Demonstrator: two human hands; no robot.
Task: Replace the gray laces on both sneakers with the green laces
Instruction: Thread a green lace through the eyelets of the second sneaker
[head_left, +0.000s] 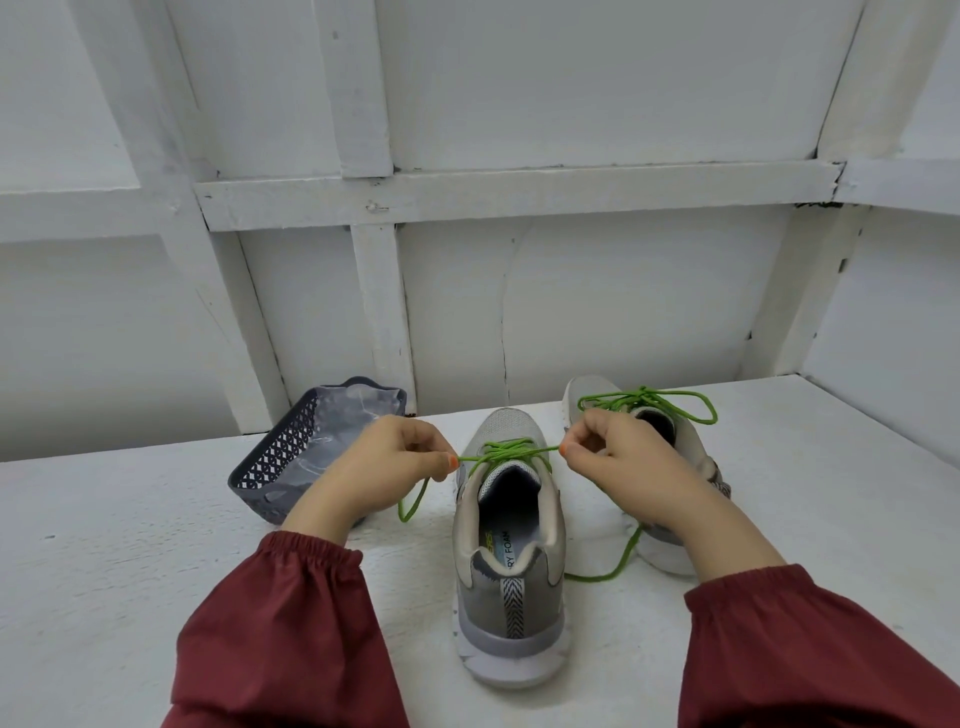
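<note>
- A gray basket (280, 457) stands on the white table (104, 571) at the left. It holds what looks like clear plastic sheeting.
- The left hand (395, 462) is just right of the basket. Its fingers are curled and its thumb and forefinger pinch a green lace (506, 453). One loose end hangs from this hand down to the table.
- The near sneaker (509, 551) stands upright at centre with its heel toward the camera. The green lace is threaded through its top eyelets and stretched taut between both hands.
- The right hand (618, 457) has its fingers curled and pinches the other side of the same lace. A loose end trails on the table beneath the wrist.
- The far sneaker (691, 467) stands just beside the near sneaker, partly hidden behind the right hand. A second green lace (649, 400) sits on it, tied in a bow.
</note>
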